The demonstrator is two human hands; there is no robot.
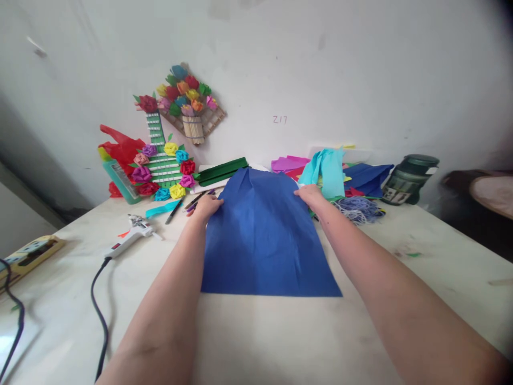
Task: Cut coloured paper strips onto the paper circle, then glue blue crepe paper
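Note:
A large dark blue sheet of paper (264,240) spreads over the middle of the table, lightly creased, its near edge flat and straight. My left hand (205,207) pinches its left edge toward the far end. On the opposite side my right hand (310,195) grips the right edge, fingers closed on it. Between the hands the far part of the sheet rises a little off the table. Several pens (196,200) lie just beyond my left hand. Crumpled light blue paper (326,171) is right behind my right hand.
At left are a white glue gun (130,239) with a black cord, a power strip (34,254) and a glue bottle (122,179). Paper-flower crafts (166,160) stand by the wall. Bluish yarn (358,209) and a dark green jar (411,179) are at right.

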